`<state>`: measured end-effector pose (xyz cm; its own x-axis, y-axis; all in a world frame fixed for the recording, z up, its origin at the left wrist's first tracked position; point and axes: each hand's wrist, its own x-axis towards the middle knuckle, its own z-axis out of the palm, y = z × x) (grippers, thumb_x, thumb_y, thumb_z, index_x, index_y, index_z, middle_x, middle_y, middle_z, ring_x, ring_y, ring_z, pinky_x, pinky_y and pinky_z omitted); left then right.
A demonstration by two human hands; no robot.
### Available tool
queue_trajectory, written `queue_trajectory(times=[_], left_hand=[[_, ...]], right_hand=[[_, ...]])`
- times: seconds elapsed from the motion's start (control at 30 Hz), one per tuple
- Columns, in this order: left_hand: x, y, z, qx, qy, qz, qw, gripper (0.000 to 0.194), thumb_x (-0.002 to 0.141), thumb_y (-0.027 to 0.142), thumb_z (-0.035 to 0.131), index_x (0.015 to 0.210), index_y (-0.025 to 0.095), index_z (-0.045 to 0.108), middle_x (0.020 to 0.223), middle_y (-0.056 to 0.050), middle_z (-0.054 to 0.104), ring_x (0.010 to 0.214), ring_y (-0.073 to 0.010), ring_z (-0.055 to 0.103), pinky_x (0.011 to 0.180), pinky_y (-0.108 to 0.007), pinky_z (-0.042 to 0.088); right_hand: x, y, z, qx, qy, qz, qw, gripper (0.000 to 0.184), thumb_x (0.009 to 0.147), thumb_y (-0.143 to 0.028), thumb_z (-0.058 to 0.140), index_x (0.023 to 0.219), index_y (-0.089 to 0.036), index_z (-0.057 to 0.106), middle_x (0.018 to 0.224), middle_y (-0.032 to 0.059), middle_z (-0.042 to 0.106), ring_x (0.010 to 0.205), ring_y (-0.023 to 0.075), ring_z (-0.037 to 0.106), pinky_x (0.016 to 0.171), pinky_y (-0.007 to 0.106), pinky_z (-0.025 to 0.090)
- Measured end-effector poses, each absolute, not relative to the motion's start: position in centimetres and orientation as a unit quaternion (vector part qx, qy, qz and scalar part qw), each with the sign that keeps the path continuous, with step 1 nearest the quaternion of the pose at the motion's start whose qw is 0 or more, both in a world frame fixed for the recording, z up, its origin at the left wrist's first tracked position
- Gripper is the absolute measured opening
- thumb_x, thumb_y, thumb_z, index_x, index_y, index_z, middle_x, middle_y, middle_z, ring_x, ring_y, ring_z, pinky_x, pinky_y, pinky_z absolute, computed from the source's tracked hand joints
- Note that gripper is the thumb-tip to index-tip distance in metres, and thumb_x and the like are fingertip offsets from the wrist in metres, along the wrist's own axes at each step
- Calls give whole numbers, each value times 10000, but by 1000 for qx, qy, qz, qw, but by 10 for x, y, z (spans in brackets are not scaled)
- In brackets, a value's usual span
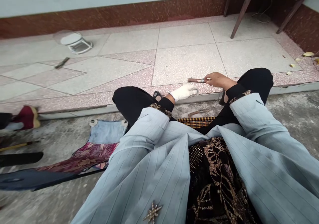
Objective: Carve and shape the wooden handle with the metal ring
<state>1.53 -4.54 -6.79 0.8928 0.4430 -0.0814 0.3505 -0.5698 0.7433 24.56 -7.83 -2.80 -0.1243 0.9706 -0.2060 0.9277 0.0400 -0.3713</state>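
My left hand (pixel 184 92), in a white knitted glove, is held over the step's edge between my knees. Its fingers point right, close together and loosely stretched, and I see nothing in them. Bare and closed, my right hand (pixel 217 80) grips a short wooden-handled tool (pixel 195 80) with a metal collar. The brown handle end sticks out to the left, above my gloved hand; the other end is partly hidden by my fingers. A thin brown curved piece (pixel 198 112) lies on the concrete below my hands.
A tiled step (pixel 184 61) runs ahead. On it stand a small white stool (pixel 78 43) and wooden furniture legs (pixel 243 13); a dark strip (pixel 62 63) and yellowish peel-like scraps (pixel 292 65) lie there. A woven seat (pixel 196 121) is beneath me. At left are patterned cloth (pixel 94 154) and someone's red shoe (pixel 26 117).
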Motion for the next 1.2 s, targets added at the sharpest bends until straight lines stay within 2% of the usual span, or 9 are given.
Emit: queue_trajectory(times=[0.13, 0.27, 0.43, 0.57, 0.67, 0.83, 0.93, 1.07, 1.2], left_hand=[[15, -43, -60, 913, 227, 49, 335, 273, 884, 297, 478, 886, 137, 699, 781, -15, 624, 712, -129, 522, 689, -225, 376], [13, -40, -50, 912, 249, 59, 321, 217, 841, 259, 537, 837, 125, 708, 758, -28, 644, 719, -136, 527, 692, -228, 376], [8, -31, -50, 846, 318, 112, 413, 166, 855, 230, 560, 850, 131, 693, 688, -32, 622, 643, -114, 505, 613, -218, 372], [14, -35, -61, 795, 315, 116, 505, 191, 897, 282, 521, 867, 150, 656, 659, -26, 580, 550, -97, 467, 538, -214, 373], [18, -44, -68, 798, 255, 82, 540, 228, 903, 316, 494, 873, 148, 645, 646, -5, 535, 533, -88, 445, 529, -202, 372], [16, -49, -64, 846, 223, 59, 481, 264, 887, 333, 494, 897, 149, 682, 730, -5, 586, 566, -82, 465, 560, -200, 358], [13, -46, -59, 874, 225, 58, 428, 266, 883, 307, 491, 872, 139, 697, 717, -4, 591, 607, -92, 480, 604, -206, 366], [10, -39, -56, 869, 257, 69, 418, 225, 852, 263, 539, 894, 124, 710, 728, -17, 621, 647, -102, 513, 631, -202, 394], [9, -37, -57, 815, 321, 114, 469, 194, 861, 239, 568, 927, 107, 694, 745, -29, 637, 620, -91, 512, 622, -209, 416]], right_hand=[[246, -78, -34, -615, -754, 214, -91, 292, 841, -190, 631, 1098, -201, 771, 1076, 114, 714, 957, 262, 633, 759, 330, 435], [246, -84, -33, -524, -745, 384, -147, 304, 810, -199, 668, 1096, -185, 771, 774, 53, 694, 696, 174, 599, 646, 285, 410], [248, -91, -18, -398, -731, 553, 29, 415, 822, -359, 679, 1192, -176, 723, 680, -12, 614, 576, 102, 478, 604, 250, 389], [244, -88, -15, -471, -693, 495, 232, 375, 883, -315, 612, 1217, -163, 690, 662, -16, 565, 551, 95, 424, 561, 241, 364], [242, -84, -21, -563, -678, 388, 271, 338, 917, -241, 547, 1212, -140, 677, 697, 16, 586, 582, 114, 458, 578, 254, 376], [243, -81, -28, -666, -723, 150, 107, 283, 904, -254, 570, 1126, -169, 723, 981, 116, 688, 856, 226, 593, 708, 318, 406], [243, -82, -30, -660, -741, 124, -24, 258, 892, -234, 580, 1073, -176, 755, 1033, 138, 700, 927, 273, 612, 722, 340, 405], [244, -84, -30, -567, -772, 273, -92, 290, 807, -172, 660, 1071, -205, 777, 905, 74, 722, 811, 212, 624, 712, 305, 413], [249, -87, -22, -427, -768, 477, -21, 354, 796, -281, 687, 1137, -217, 760, 807, 15, 710, 689, 142, 571, 685, 270, 425]])
